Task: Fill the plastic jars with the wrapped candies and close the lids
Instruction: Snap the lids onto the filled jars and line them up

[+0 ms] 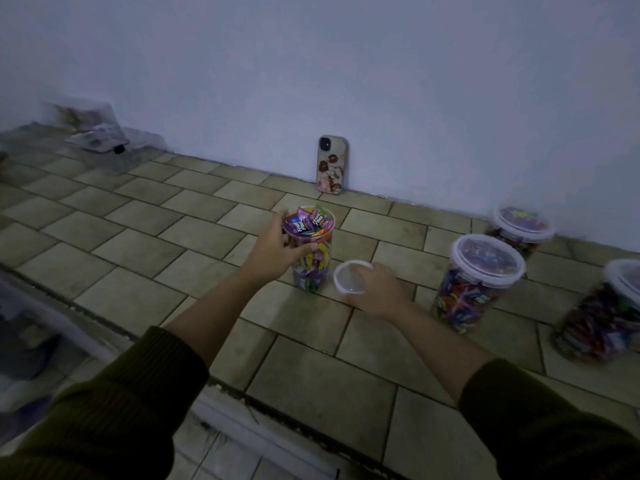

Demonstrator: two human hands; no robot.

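plastic jar [313,271] gripped in my left hand [277,252] to steady it; my right hand [377,289] holds the lid [348,277], ready for capping.

Dim, bluish, flat light, soft shadows. Wide-angle bending at edges. Motion blur on jars [602,313] at 3 o'clock and clutter [93,129] at 10 o'clock.

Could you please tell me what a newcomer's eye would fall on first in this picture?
The eye goes to the open jar, brimming with bright wrapped candies, at the centre of the tiled floor, gripped by the left hand while the right hand holds a white lid just beside it. To the right stand three lidded jars, already full, and a phone in a patterned case leans upright against the wall behind.
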